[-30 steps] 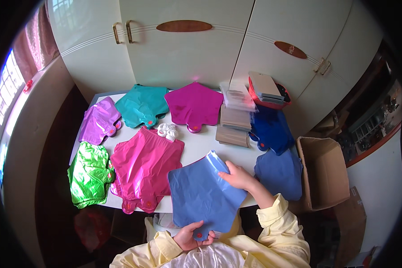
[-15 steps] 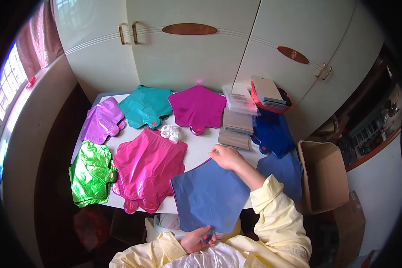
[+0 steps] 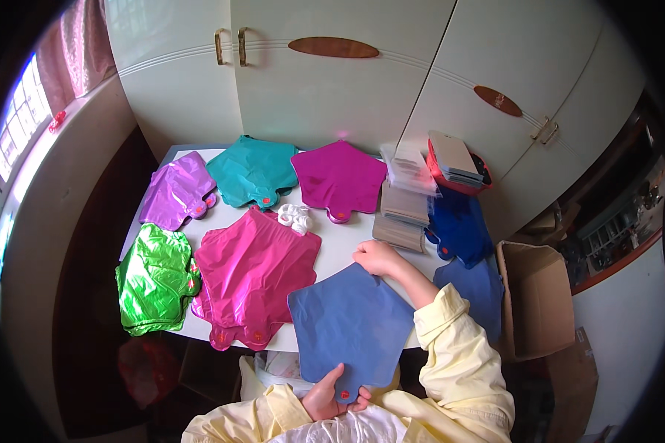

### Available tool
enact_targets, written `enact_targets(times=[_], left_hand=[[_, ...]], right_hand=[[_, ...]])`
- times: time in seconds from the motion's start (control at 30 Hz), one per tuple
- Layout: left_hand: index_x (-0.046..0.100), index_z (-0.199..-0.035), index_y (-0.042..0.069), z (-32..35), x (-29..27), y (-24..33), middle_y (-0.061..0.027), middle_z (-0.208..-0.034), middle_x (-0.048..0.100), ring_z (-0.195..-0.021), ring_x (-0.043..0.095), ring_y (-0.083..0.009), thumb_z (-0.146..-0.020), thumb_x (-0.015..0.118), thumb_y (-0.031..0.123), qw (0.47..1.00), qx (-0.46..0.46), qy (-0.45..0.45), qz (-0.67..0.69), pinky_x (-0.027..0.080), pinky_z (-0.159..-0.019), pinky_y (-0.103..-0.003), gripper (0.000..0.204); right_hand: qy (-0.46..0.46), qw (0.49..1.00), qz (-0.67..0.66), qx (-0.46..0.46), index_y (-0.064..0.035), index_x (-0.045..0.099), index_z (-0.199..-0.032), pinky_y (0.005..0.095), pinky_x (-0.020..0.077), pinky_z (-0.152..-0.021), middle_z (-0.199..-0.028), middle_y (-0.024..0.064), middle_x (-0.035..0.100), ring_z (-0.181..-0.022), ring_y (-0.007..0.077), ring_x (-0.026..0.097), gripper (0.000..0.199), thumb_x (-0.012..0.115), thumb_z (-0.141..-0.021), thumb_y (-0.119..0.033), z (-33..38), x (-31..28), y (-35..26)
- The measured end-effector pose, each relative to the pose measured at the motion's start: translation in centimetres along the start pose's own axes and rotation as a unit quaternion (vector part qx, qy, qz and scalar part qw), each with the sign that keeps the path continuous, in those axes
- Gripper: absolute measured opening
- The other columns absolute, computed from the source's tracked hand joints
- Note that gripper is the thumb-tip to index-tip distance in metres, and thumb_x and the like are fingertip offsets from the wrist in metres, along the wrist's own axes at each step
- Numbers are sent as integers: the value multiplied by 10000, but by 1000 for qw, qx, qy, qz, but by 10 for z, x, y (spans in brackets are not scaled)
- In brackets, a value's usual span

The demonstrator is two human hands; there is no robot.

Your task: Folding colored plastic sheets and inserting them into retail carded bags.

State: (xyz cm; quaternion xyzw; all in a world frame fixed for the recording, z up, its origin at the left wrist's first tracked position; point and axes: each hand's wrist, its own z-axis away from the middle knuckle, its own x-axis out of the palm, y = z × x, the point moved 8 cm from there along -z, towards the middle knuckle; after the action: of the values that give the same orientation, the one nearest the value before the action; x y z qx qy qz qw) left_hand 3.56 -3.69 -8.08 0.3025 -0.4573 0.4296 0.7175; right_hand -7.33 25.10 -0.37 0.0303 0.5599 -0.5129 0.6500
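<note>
A flat, star-shaped blue foil balloon [image 3: 351,321] hangs over the table's near edge, stretched between my hands. My left hand [image 3: 332,395] grips it at the bottom, around the rounded tab with a red spot; the thumb lies on top. At the far point, my right hand [image 3: 377,258] pinches the balloon's tip with its fingers closed. Close by on the left lies a stack of pink foil balloons [image 3: 255,273]. Another blue foil balloon [image 3: 471,292] rests at the table's right side, partly behind my right forearm.
Green [image 3: 154,277], lilac [image 3: 177,190], teal [image 3: 253,171] and magenta [image 3: 343,177] foil balloons ring the white table [image 3: 340,255]. White ribbon coils [image 3: 294,218], cardboard pieces [image 3: 400,232], clear bags [image 3: 408,171], a red basket [image 3: 440,176] and dark blue balloons [image 3: 459,229] lie farther back. An open carton [image 3: 536,303] stands right.
The blue balloon now shows flatter toward me, with its bottom tab and red spot more exposed. My left fingers have shifted around the tab. The whole view has turned slightly.
</note>
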Motion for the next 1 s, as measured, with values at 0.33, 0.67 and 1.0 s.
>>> enact_targets(times=[0.33,0.67,1.0], left_hand=[[432,-1213,-34,5,14,7,-204,-958,610,-812,602,-288,-980,236,503,1000,-2,-20,12,517,-772,-414,617],[454,-1109,43,-13,23,16,-104,-888,557,-738,505,-198,-962,386,429,997,-51,62,-4,491,-743,-377,419],[421,-1031,47,-20,30,28,-123,-875,548,-712,474,-208,-963,407,384,993,-31,115,21,488,-749,-393,345]], right_hand=[[38,992,-46,-113,-12,645,-862,311,480,-592,-700,70,632,-607,168,605,216,583,-871,-219,17,-12,7],[215,956,129,-150,-38,590,-1053,414,488,-799,-1113,170,561,-911,360,589,284,635,-826,-202,75,-26,-16],[222,919,150,-289,-56,560,-1171,417,378,-994,-1246,147,514,-1181,322,471,370,607,-835,-203,129,27,-12]])
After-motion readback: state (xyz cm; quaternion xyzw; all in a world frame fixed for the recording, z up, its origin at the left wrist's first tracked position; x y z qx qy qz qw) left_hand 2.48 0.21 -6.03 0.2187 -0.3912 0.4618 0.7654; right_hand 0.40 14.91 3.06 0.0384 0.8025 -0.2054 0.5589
